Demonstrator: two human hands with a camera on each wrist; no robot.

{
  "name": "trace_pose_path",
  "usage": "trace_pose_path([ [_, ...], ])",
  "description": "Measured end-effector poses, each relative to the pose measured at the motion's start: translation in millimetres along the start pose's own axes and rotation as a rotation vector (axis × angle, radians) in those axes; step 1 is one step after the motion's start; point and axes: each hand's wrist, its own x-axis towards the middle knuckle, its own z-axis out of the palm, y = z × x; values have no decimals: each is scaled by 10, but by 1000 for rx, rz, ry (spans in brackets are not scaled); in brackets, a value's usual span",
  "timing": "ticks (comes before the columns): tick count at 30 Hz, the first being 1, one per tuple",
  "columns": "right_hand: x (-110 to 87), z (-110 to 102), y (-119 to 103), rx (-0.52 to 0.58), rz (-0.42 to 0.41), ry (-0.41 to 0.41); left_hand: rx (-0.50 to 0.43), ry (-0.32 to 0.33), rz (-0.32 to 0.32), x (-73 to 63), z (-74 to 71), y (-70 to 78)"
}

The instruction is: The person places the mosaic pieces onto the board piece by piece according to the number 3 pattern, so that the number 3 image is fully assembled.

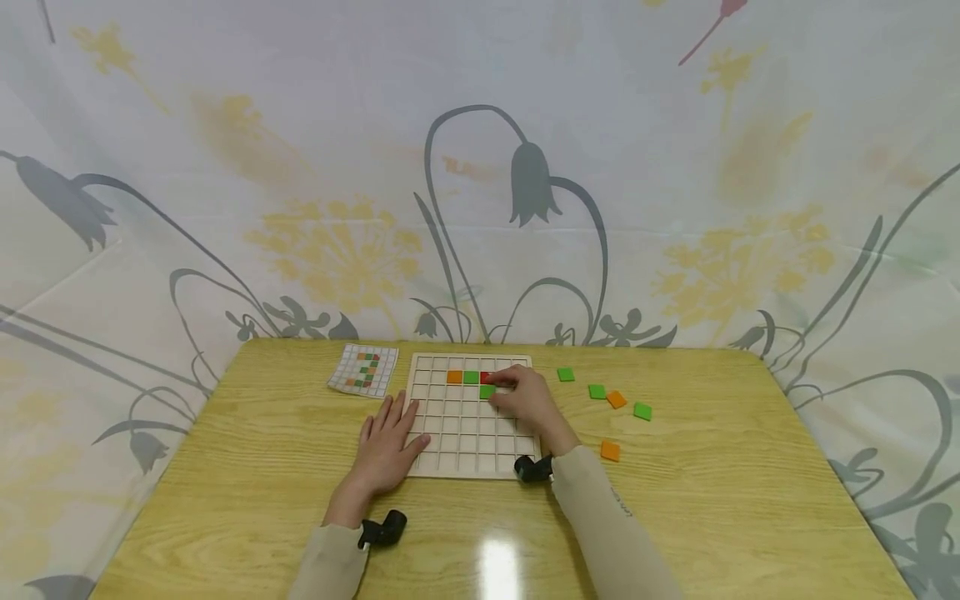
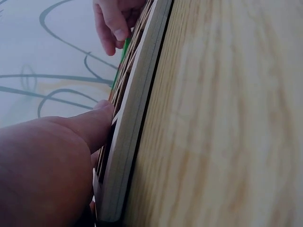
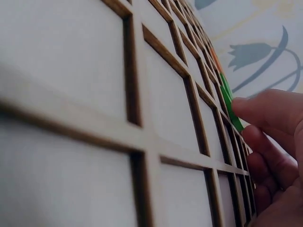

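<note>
A pale wooden grid board (image 1: 438, 443) lies on the table. My left hand (image 1: 386, 450) rests with spread fingers over its left edge; the left wrist view shows the thumb (image 2: 97, 124) on the rim. At the upper part of the grid, my right hand (image 1: 528, 404) pinches a green square tile (image 1: 487, 392) between thumb and forefinger, low at its cell. Above it a row holds an orange tile (image 1: 454, 377), a green tile and a red tile (image 1: 485, 377), the red one partly hidden by a fingertip. In the right wrist view the fingers touch the green tile (image 3: 232, 111).
Left of the board lies a paper card (image 1: 363, 371) printed with a coloured grid pattern. Loose green tiles (image 1: 642, 411) and orange tiles (image 1: 611, 451) are scattered on the table to the right. A flower-patterned cloth (image 1: 480, 250) hangs behind the table.
</note>
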Motion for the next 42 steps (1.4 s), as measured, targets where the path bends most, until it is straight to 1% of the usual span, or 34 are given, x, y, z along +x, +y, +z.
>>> trace_pose_path([
  [4,24,-28,31,26,17,-12,3,-5,-5,12,-1,-11],
  [9,54,-42,52,10,-6,-37,4,-2,-10,15,-16,-13],
  [14,44,-81,41,33,4,-44,-3,-1,-5,23,-23,0],
  [19,17,-181,28,70,4,-34,-5,-5,-11,24,-19,15],
  [23,-43,-303,64,84,0,-39,3,-12,-16,19,-11,15],
  [28,-145,-483,121,60,-38,-3,8,-12,-17,8,-9,18],
  [33,-262,-645,189,-3,-65,32,4,-1,-19,-3,-14,17],
  [42,-563,-945,332,-127,-74,12,10,2,-10,4,14,-18],
])
